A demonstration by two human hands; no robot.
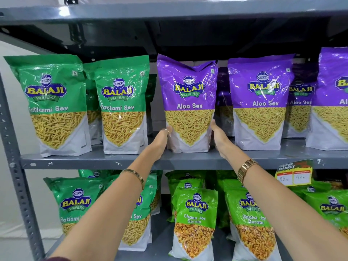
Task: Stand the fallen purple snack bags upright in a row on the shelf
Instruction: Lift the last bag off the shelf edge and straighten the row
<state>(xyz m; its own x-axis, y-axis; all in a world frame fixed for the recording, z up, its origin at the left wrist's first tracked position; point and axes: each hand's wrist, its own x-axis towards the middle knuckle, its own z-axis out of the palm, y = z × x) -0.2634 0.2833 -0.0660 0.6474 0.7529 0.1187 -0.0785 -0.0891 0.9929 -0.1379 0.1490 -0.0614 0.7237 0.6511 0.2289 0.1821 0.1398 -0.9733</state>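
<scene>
A purple Aloo Sev bag (189, 102) stands upright at the front of the grey middle shelf (116, 160). My left hand (160, 141) presses flat against its lower left side, and my right hand (218, 136) against its lower right side, so the bag is held between the two palms. To its right, a second purple bag (260, 102) and a third purple bag (333, 98) stand upright in the same row. More purple bags (299, 102) stand behind them, partly hidden.
Two green Ratlami Sev bags (54, 104) stand left of the purple row. The shelf below holds green Ratlami Sev and Chana Jor Garam bags (195, 221). A yellow price tag (293, 174) hangs on the shelf edge at the right. The upper shelf (169, 12) sits close overhead.
</scene>
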